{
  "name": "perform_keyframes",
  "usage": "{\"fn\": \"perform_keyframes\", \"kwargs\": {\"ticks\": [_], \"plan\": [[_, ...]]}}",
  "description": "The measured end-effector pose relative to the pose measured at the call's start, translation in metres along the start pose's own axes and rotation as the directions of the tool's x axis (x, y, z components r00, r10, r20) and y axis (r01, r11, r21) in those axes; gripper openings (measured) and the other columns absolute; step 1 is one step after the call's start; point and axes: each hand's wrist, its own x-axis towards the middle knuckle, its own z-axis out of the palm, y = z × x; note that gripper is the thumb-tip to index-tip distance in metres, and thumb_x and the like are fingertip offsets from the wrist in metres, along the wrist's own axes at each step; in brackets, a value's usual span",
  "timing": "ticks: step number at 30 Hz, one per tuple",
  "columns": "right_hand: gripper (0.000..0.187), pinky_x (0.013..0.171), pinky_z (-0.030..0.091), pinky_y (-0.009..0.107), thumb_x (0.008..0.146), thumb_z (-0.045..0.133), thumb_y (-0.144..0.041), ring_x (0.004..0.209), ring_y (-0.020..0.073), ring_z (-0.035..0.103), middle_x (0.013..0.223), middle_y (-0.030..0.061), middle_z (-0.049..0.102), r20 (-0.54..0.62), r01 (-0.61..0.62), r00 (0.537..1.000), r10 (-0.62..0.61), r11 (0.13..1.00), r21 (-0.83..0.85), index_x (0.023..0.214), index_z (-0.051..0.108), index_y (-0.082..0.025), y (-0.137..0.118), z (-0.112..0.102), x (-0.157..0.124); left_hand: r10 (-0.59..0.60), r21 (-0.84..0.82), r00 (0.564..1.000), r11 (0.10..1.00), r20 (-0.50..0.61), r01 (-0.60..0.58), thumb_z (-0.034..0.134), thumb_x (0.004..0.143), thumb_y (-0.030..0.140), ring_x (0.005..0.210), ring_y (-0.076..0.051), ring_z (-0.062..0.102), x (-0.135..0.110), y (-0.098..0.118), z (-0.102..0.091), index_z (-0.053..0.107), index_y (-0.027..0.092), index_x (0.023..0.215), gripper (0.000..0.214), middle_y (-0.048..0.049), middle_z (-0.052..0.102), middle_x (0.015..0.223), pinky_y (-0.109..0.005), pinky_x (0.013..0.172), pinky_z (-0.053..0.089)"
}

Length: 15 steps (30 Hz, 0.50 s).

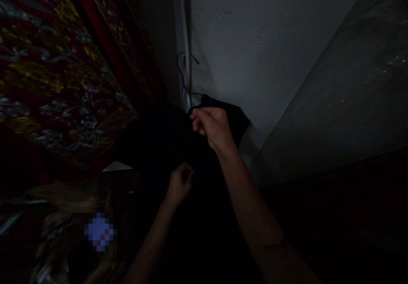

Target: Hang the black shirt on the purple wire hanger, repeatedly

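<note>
A black garment (159, 135) with short sleeves hangs on a thin purple hanger (183, 82) in front of me. Just below its neckline, my right hand (213, 127) is closed, thumb and forefinger pinched together at the garment's front. What sits between those fingertips is too dark to make out. Lower down on the same front, my left hand (181, 184) has its fingers bent in a pinch against the dark cloth. Deep shadow hides the garment's folds and any fastening.
Behind the hanger a narrow pale strip (186, 33) runs down beside a grey wall (255, 42). Red cloth with gold and silver ornament (70, 71) fills the left side. At lower left lie cluttered items and a blurred-out pale blue patch (100, 231).
</note>
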Motion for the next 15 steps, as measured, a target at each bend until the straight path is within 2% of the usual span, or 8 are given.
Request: {"fn": "perform_keyframes", "kwargs": {"ticks": [2,4,5,7,8,10,12,15], "plan": [[0.026,0.034,0.024,0.018,0.083,0.064,-0.036,0.033,0.0047,0.039,0.044,-0.0040,0.055,0.043,0.032,0.999,-0.030,0.999,-0.035,0.066,0.063,-0.016,-0.004,0.000,0.002,0.036,-0.008,0.999,0.999,-0.004,-0.036,0.064,0.088,0.023,0.078,-0.019,0.067,0.013,0.011,-0.012,0.064,0.019,0.088,0.004,-0.0035,0.070,0.084,-0.030,0.073,0.051],[0.024,0.034,0.024,0.018,0.085,0.062,-0.035,0.033,0.0053,0.041,0.045,-0.0044,0.055,0.075,0.048,0.996,-0.044,0.998,-0.047,0.069,0.063,-0.017,-0.003,-0.003,-0.003,0.137,-0.047,0.985,0.989,-0.101,-0.143,0.066,0.089,0.025,0.088,-0.019,0.069,0.028,0.036,-0.032,0.067,0.020,0.104,0.015,-0.0049,0.072,0.095,-0.031,0.082,0.053],[0.024,0.034,0.025,0.018,0.085,0.061,-0.035,0.033,0.0056,0.042,0.045,-0.0045,0.055,0.088,0.055,0.995,-0.050,0.997,-0.056,0.070,0.063,-0.017,-0.001,-0.005,-0.007,0.206,-0.056,0.960,0.974,-0.190,-0.220,0.066,0.092,0.027,0.091,-0.018,0.069,0.036,0.051,-0.043,0.065,0.021,0.114,0.023,-0.0047,0.072,0.098,-0.031,0.085,0.053],[0.024,0.035,0.026,0.018,0.087,0.059,-0.034,0.034,0.0059,0.043,0.045,-0.0046,0.055,0.110,0.082,0.991,-0.072,0.993,-0.084,0.071,0.063,-0.017,0.000,-0.007,-0.014,0.340,-0.002,0.875,0.932,-0.346,-0.363,0.061,0.096,0.028,0.089,-0.016,0.067,0.054,0.082,-0.065,0.059,0.023,0.132,0.036,-0.0041,0.071,0.102,-0.030,0.084,0.053],[0.024,0.036,0.027,0.018,0.088,0.059,-0.035,0.034,0.0060,0.043,0.046,-0.0045,0.056,0.119,0.101,0.989,-0.088,0.990,-0.103,0.072,0.063,-0.017,-0.001,-0.007,-0.016,0.400,0.066,0.845,0.912,-0.356,-0.404,0.060,0.097,0.028,0.087,-0.016,0.067,0.062,0.095,-0.073,0.060,0.023,0.133,0.036,-0.0041,0.071,0.102,-0.029,0.083,0.053],[0.025,0.038,0.028,0.019,0.090,0.057,-0.036,0.036,0.0063,0.043,0.048,-0.0043,0.057,0.132,0.151,0.983,-0.131,0.977,-0.151,0.074,0.063,-0.017,-0.003,-0.006,-0.017,0.503,0.203,0.811,0.864,-0.298,-0.461,0.060,0.097,0.026,0.085,-0.016,0.067,0.079,0.114,-0.085,0.068,0.021,0.114,0.020,-0.0037,0.072,0.096,-0.028,0.079,0.051],[0.026,0.041,0.030,0.020,0.091,0.057,-0.036,0.039,0.0072,0.046,0.050,-0.0041,0.056,0.135,0.211,0.973,-0.185,0.955,-0.210,0.075,0.063,-0.017,0.000,-0.005,-0.015,0.552,0.304,0.796,0.825,-0.248,-0.477,0.060,0.097,0.024,0.083,-0.017,0.067,0.093,0.122,-0.090,0.069,0.019,0.095,0.011,-0.0033,0.072,0.090,-0.027,0.077,0.050],[0.026,0.047,0.033,0.022,0.090,0.057,-0.030,0.046,0.0091,0.049,0.051,-0.0039,0.054,0.094,0.251,0.968,-0.232,0.900,-0.357,0.068,0.059,-0.018,0.022,-0.004,-0.010,0.581,0.375,0.755,0.802,-0.305,-0.465,0.056,0.098,0.025,0.085,-0.018,0.066,0.104,0.125,-0.100,0.065,0.019,0.093,0.012,-0.0039,0.070,0.090,-0.030,0.081,0.049]]}}
